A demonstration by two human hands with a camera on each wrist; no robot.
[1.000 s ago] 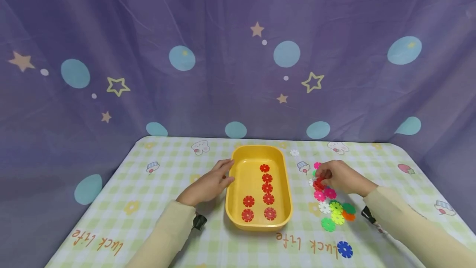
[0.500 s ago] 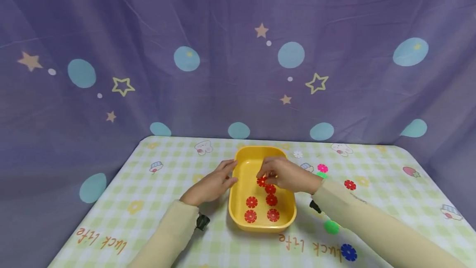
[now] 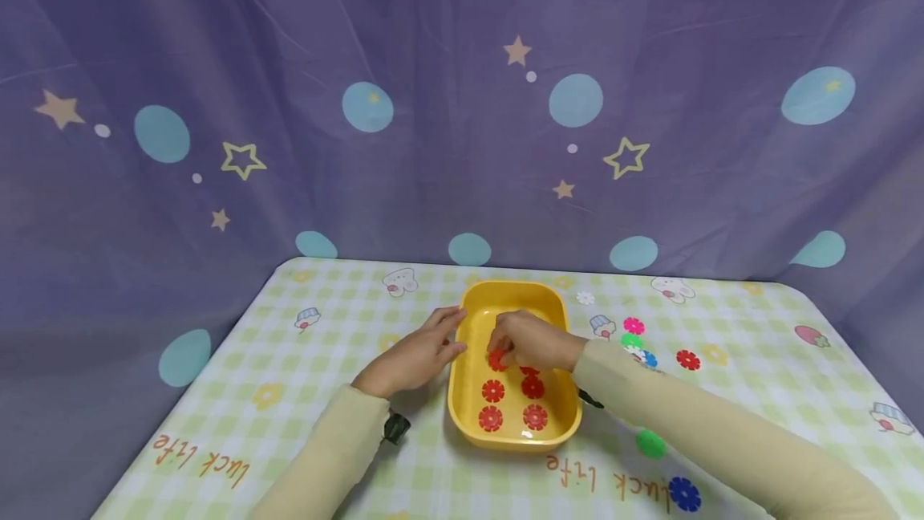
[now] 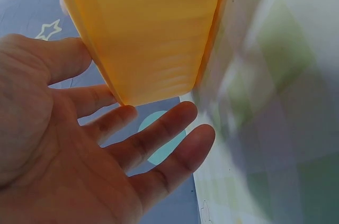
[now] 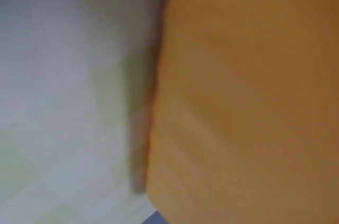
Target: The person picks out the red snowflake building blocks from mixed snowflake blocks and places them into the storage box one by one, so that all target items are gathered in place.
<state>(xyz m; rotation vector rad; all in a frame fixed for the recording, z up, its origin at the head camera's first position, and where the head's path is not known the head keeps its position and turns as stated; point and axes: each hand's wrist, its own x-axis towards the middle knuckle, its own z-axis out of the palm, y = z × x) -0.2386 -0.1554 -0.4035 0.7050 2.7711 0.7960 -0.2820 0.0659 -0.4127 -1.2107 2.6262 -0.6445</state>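
Observation:
A yellow tray [image 3: 472,334] stands on the table, and several red notched plastic discs [image 3: 493,391] lie flat in two columns on its floor. My right hand [image 3: 537,341] reaches down inside, its fingertips pinching a red notched disc [image 3: 496,360] at the top of the left column. Part of the right column is hidden behind that hand. At the left rim, my left hand [image 3: 413,355] touches the tray with extended, spread fingers, as the left wrist view also shows. Only the tray's blurred outer wall [image 5: 238,102] and the tablecloth appear in the right wrist view.
Right of the tray lie loose notched discs: pink [image 3: 634,326], green [image 3: 652,444], dark blue [image 3: 684,494] and a stray red one [image 3: 688,359]. A white disc [image 3: 585,298] sits farther back. The right forearm [image 3: 671,392] covers part of the pile.
My right hand has moved left from the disc pile into the tray with a red disc, then on toward the left column. A single red disc now lies right of the pile. The left hand stays at the rim.

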